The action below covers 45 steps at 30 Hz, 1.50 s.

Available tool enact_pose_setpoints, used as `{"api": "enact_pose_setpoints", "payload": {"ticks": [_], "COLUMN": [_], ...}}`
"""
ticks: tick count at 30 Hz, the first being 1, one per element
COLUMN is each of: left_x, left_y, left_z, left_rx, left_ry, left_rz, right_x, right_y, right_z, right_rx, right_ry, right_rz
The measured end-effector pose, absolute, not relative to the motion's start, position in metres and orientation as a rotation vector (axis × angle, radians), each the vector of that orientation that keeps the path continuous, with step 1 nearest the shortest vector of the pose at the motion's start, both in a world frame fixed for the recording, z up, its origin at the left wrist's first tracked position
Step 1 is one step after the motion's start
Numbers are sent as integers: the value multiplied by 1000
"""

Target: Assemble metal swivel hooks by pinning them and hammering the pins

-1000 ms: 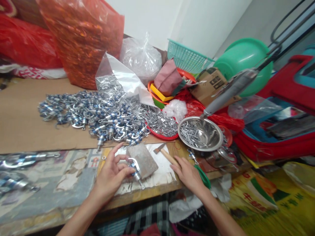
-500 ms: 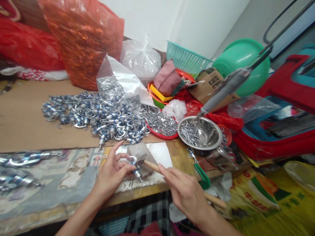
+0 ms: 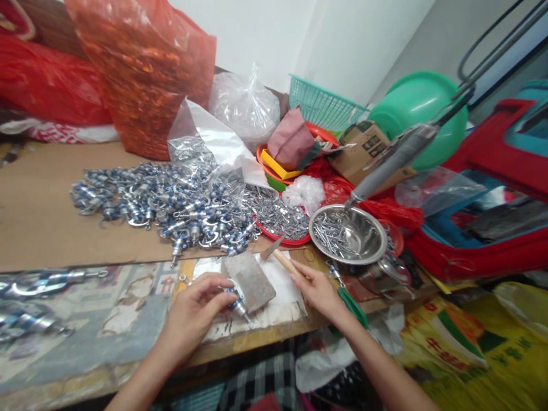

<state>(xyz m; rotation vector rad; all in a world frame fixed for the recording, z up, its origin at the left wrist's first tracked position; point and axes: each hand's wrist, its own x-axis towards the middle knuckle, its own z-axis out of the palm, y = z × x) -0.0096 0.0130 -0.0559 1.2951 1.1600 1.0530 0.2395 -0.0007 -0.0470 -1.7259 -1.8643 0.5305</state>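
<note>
My left hand (image 3: pixel 194 311) pinches a small silver-and-blue metal fitting (image 3: pixel 238 308) between thumb and fingers, at the left edge of a flat grey metal block (image 3: pixel 256 285). The fitting has a ring at its near end; its upper part is partly hidden by my fingers. My right hand (image 3: pixel 319 292) is wrapped round the wooden handle of a hammer (image 3: pixel 284 262). The hammer's dark head is up and to the right of the block, apart from the fitting. Under the block lies a white sheet (image 3: pixel 286 288). A small loose ring (image 3: pixel 183 278) rests beyond my left hand.
A heap of similar fittings (image 3: pixel 171 200) covers the cardboard behind. Small metal parts fill a red tray (image 3: pixel 285 240), and pins lie in a steel bowl (image 3: pixel 368 234). A grey tool (image 3: pixel 394 157) hangs over the bowl. More fittings (image 3: pixel 29 314) lie left; green-handled scissors (image 3: pixel 353 305) lie right.
The hammer has moved from the fitting up and to the right, away from the block. My left hand still holds the fitting, now lower on it, and more of the block shows.
</note>
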Motion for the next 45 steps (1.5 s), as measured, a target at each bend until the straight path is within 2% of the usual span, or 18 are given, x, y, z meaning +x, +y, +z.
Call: {"api": "enact_pose_setpoints", "payload": {"ticks": [2, 7, 15, 22, 26, 28, 34, 38, 40, 45], "left_x": [-11, -8, -9, -12, -9, -7, -3, -4, -5, -7], "left_y": [13, 15, 13, 10, 10, 9, 5, 4, 4, 3], "left_z": [-55, -47, -43, -45, -47, -47, -43, -43, -42, -33], "left_rx": [1434, 1572, 1569, 1653, 1709, 1760, 1879, 2014, 2017, 1736], "left_ry": [1219, 1266, 1180, 1192, 1227, 1205, 1137, 1055, 1064, 1154], "left_rz": [1115, 1160, 1092, 1107, 1189, 1236, 1347, 1397, 1395, 1239], "right_x": [244, 240, 239, 227, 189, 171, 153, 155, 157, 168], "right_y": [13, 64, 139, 97, 41, 19, 0, -3, -5, -10], "right_z": [-50, -40, -30, -16, -6, 2, 18, 20, 18, 0], "right_rx": [-1799, -2081, -2290, -2018, -1509, -1344, -1241, -1220, -1207, -1136], "right_ry": [-1984, -2077, -2108, -2153, -2383, -2476, -2679, -2733, -2705, -2331], "right_rz": [551, 22, -9, -31, 163, 147, -63, -73, -5, 407]}}
